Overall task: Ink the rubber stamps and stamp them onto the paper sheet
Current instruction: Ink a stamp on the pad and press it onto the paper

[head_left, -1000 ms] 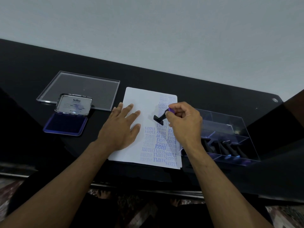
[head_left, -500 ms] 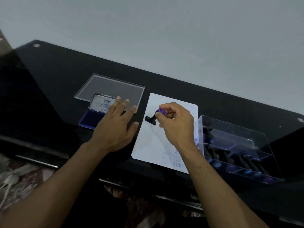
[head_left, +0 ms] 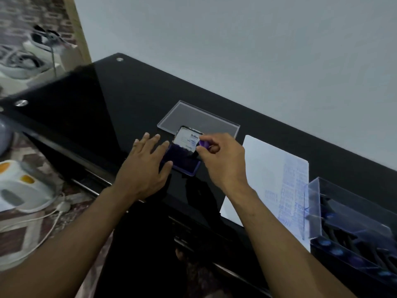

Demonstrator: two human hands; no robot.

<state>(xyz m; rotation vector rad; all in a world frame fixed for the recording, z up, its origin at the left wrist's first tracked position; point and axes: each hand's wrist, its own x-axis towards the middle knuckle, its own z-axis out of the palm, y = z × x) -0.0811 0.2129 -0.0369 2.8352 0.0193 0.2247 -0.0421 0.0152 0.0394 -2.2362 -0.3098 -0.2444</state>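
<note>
Two hands work over the black counter [head_left: 129,100]: the right hand [head_left: 223,160] pinches one purple-handled stamp [head_left: 203,143] over the single open ink pad [head_left: 182,162], left hand [head_left: 146,166] flat beside it, fingers straight. One paper sheet [head_left: 264,168] lies right, one clear stamp box [head_left: 352,222] beyond.

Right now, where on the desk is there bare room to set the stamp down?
Bare desk lies left of the clear lid and ink pad, and between pad and paper. It is crowded at the pad, where the left hand and the right hand with its stamp meet.
</note>
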